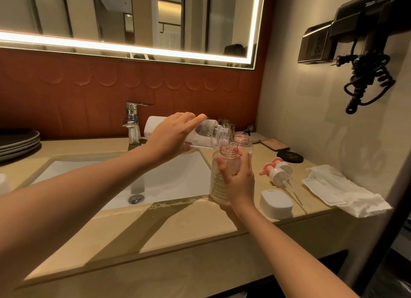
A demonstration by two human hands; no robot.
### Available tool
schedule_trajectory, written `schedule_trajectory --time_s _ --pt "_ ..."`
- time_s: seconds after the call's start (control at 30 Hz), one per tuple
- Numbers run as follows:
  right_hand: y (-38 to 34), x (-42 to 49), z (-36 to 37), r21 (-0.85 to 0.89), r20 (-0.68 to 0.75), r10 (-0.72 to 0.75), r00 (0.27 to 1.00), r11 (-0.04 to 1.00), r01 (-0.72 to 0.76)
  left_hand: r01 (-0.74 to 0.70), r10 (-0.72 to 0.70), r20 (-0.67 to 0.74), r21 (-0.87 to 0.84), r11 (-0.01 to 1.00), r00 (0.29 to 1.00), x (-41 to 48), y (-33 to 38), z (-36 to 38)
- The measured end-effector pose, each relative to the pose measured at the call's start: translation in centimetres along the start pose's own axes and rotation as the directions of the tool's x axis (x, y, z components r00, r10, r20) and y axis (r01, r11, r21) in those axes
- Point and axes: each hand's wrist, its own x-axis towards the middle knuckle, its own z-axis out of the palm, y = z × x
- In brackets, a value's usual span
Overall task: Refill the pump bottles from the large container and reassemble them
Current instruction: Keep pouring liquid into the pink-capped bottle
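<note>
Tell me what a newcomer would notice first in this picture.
First the two hands by the right edge of the sink: the left hand tips a large container, its mouth over the open pump bottle that the right hand holds upright. Next the glowing mirror on the back wall, then the two pump heads lying on the counter to the right.

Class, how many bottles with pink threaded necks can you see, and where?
2: the front bottle, gripped by the right hand, and the rear bottle standing just behind it. None seems hidden.
</note>
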Motion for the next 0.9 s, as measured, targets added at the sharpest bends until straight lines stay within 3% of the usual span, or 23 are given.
schedule_trajectory --time_s 0.9 --pt "-0.14 -0.22 0.0 0.007 -0.017 -0.021 1.0 1.0 0.021 -0.031 0.033 -0.032 0.045 0.999 0.999 0.23 -0.27 0.25"
